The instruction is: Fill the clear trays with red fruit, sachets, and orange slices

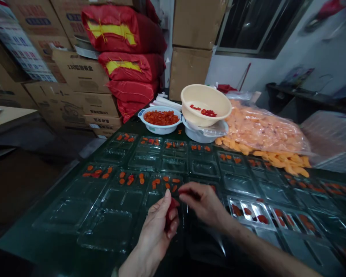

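Observation:
My left hand is closed over small red pieces, which show between thumb and curled fingers. Close beside it, my right hand has its thumb and fingertips brought together in a pinch. Blur hides whatever sits between those fingertips. Both hands hover over a clear plastic tray whose small top compartments hold orange-red slices. More clear trays lie in rows across the dark green table, most with a few such slices in their upper compartments.
A blue-white bowl heaped with orange-red slices stands at the back. Beside it, a cream basin with some red pieces rests on another bowl. A plastic bag of pale orange pieces spills at right. Cartons and red sacks are stacked behind.

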Available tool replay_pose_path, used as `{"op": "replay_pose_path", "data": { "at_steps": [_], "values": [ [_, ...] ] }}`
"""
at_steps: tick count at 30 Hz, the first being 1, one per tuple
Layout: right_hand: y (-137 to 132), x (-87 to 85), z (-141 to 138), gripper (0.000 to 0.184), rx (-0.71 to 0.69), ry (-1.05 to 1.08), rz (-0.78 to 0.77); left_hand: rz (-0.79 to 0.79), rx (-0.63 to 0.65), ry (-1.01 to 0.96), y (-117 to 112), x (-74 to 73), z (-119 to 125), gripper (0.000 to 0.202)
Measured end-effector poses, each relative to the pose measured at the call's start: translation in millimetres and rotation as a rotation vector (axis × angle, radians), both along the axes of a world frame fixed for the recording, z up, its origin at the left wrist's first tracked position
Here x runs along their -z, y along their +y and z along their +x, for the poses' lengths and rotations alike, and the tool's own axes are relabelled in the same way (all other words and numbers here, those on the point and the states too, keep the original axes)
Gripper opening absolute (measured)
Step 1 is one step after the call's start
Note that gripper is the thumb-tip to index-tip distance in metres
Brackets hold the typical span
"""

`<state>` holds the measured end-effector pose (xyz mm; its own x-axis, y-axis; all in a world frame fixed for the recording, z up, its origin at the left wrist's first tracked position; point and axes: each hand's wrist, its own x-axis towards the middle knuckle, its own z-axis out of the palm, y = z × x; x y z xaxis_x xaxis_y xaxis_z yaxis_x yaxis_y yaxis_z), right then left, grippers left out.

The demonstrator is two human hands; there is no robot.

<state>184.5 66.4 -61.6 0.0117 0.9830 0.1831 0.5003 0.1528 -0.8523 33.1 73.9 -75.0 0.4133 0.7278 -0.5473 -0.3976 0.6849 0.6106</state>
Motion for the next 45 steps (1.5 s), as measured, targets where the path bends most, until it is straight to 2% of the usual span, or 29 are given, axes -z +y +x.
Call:
{"op": "replay_pose_path", "data": {
  "at_steps": [2, 4, 7, 10, 11, 13, 15, 17, 19, 21, 23, 25, 27, 30, 32, 34, 38, 40, 43, 45],
  "values": [
    [29, 7.3, 31, 0.014, 0.276, -0.171, 0.037, 0.014, -0.032, -0.001, 2, -0.5, -1, 0.038],
    [67, 13.2, 66, 0.015, 0.468, -0.235, 0.029, 0.029, -0.055, 0.014, 1, 0.2, -4, 0.040],
    [117, 16.3, 107, 0.017, 0.571, -0.264, -0.026, 0.000, -0.053, 0.032, -2, 0.4, -10, 0.040],
    [133, 12.3, 113, 0.025, 0.540, -0.237, -0.075, -0.023, -0.034, 0.030, -4, -3.4, -17, 0.035],
    [127, 9.7, 105, 0.026, 0.502, -0.218, -0.080, -0.022, -0.034, 0.037, -4, -5.1, -18, 0.035],
    [99, 3.8, 80, 0.025, 0.380, -0.172, -0.085, -0.017, -0.038, 0.059, -6, -7.5, -19, 0.038],
    [54, -2.1, 47, 0.020, 0.166, -0.105, -0.122, -0.016, -0.015, 0.072, -10, -7.4, -16, 0.039],
    [3, -6.3, 18, 0.019, -0.168, 0.071, -0.209, -0.012, 0.045, 0.060, -17, -4.6, -10, 0.037],
    [-39, -7.7, -1, 0.014, -0.259, 0.214, -0.285, -0.012, 0.122, 0.036, -24, 0.0, -2, 0.037],
    [-66, -4.8, -4, 0.012, -0.224, 0.267, -0.299, -0.016, 0.174, 0.017, -32, 4.3, 5, 0.036],
    [-73, 3.4, 7, 0.011, -0.127, 0.213, -0.240, -0.011, 0.188, 0.003, -38, 6.5, 9, 0.036],
    [-63, 16.6, 26, 0.012, 0.041, 0.086, -0.132, 0.012, 0.185, 0.003, -42, 6.1, 10, 0.034],
    [-40, 31.0, 47, 0.015, 0.233, -0.095, -0.043, 0.030, 0.192, 0.024, -44, 4.1, 8, 0.034],
    [-8, 42.7, 64, 0.012, 0.358, -0.424, -0.049, 0.044, 0.204, 0.056, -46, 1.5, 5, 0.039],
    [-3, 39.0, 61, 0.016, 0.377, -0.536, -0.072, 0.041, 0.187, 0.072, -46, 0.8, 4, 0.039],
    [-16, 28.5, 48, 0.021, 0.332, -0.485, -0.026, 0.019, 0.153, 0.101, -44, 0.0, 2, 0.038],
    [-76, 7.5, 11, 0.021, 0.015, -0.307, 0.090, 0.031, 0.166, 0.139, -47, -3.9, 9, 0.039],
    [-103, 4.2, 3, 0.014, -0.037, -0.312, 0.065, 0.076, 0.223, 0.130, -53, -5.8, 19, 0.037],
    [-124, 7.3, 18, 0.015, 0.043, -0.321, 0.039, 0.087, 0.317, 0.119, -62, -6.8, 37, 0.032],
    [-125, 12.7, 45, 0.017, 0.186, -0.394, 0.051, 0.035, 0.353, 0.092, -66, -6.8, 48, 0.026]
  ]
}}
